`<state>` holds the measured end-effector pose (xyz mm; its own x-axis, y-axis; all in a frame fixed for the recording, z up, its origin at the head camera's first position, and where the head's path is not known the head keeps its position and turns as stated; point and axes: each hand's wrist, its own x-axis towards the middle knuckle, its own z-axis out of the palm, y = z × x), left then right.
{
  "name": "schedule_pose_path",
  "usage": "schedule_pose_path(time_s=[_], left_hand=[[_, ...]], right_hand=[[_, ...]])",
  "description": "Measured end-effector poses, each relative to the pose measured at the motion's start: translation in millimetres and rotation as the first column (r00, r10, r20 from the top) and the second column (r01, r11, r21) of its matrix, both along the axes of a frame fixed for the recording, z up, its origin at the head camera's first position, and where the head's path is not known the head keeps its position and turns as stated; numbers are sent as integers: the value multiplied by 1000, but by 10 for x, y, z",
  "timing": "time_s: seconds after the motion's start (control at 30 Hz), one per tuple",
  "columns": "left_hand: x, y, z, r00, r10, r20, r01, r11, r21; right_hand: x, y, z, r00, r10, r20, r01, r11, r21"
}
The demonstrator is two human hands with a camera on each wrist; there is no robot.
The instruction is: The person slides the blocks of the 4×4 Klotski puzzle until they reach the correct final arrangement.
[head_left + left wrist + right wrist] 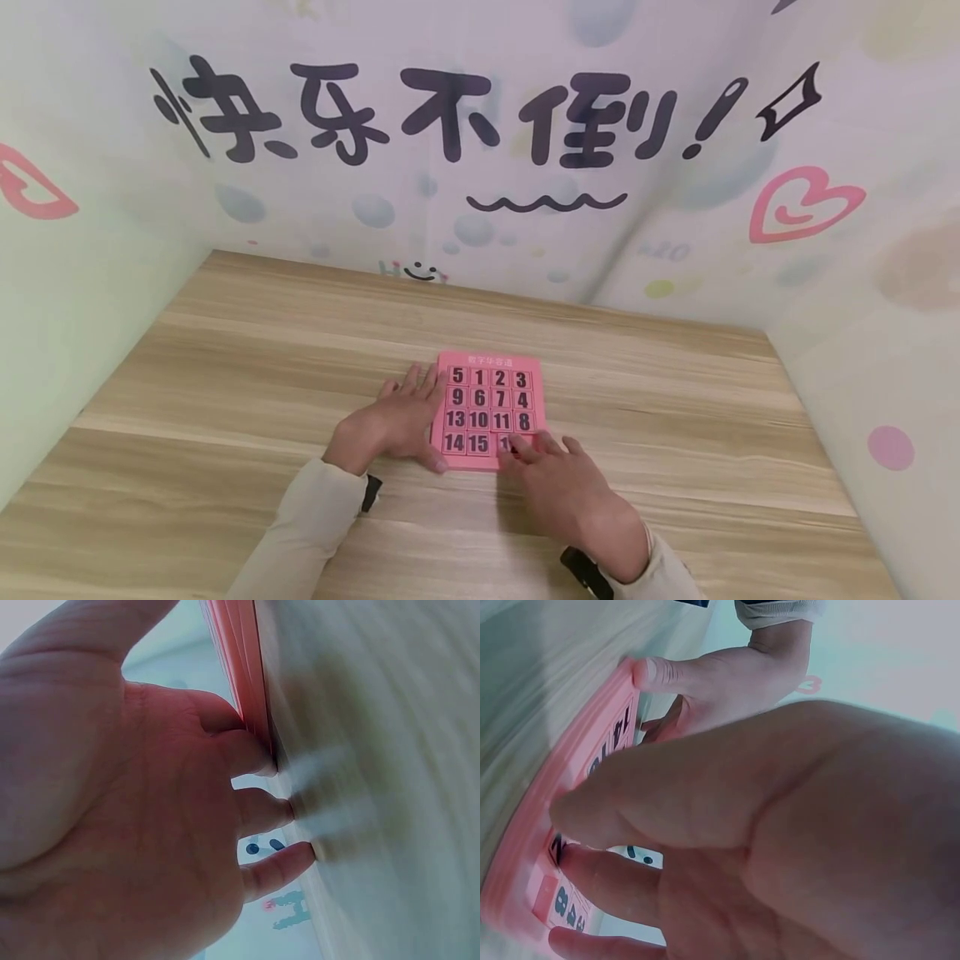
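Note:
A pink sliding number puzzle point(487, 462) lies flat on the table. Its top three rows read 5 1 2 3, 9 6 7 4 and 13 10 11 8. Tiles 14 and 15 point(477, 443) begin the nearest row, followed by a tile point(505, 445) partly hidden by fingers. My left hand point(393, 419) rests along the frame's left side, thumb at the near corner, other fingers spread. With a fingertip, my right hand point(562, 487) touches the partly hidden tile. In the right wrist view, a vacant slot point(544, 896) shows beside that tile, below tile 8 point(561, 900).
The wood-grain table point(285, 333) extends around the puzzle. A printed white cloth wall point(525, 242) stands behind it, with further walls at left and right. Dark bands point(587, 573) circle both wrists near light sleeves point(300, 533).

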<state>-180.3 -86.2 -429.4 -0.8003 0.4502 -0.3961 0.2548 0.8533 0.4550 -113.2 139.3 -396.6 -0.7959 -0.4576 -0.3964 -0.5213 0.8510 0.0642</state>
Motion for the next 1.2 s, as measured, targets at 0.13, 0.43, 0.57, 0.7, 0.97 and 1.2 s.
schedule_pose_path(time_s=[0.13,0.43,0.57,0.7,0.97,1.2], left_hand=[[-5,0,3,1000,4,1,-4,1000,0],[-7,5,18,1000,13,7,-13,1000,-1],[-5,7,23,1000,13,6,-13,1000,-3],[5,10,23,1000,16,17,-16,1000,2],[16,8,27,1000,16,14,-16,1000,1],[17,0,37,1000,7,14,-7,1000,-5]], right_hand=[[-12,29,23,999,17,-31,-17,1000,-4],[-59,74,49,1000,-9,-3,9,1000,-1],[-75,97,68,1000,-13,-14,13,1000,18],[-77,121,76,999,-31,-7,31,999,13],[-72,129,70,999,-20,-25,20,1000,-10],[-69,65,42,989,68,-131,-78,995,-69]])
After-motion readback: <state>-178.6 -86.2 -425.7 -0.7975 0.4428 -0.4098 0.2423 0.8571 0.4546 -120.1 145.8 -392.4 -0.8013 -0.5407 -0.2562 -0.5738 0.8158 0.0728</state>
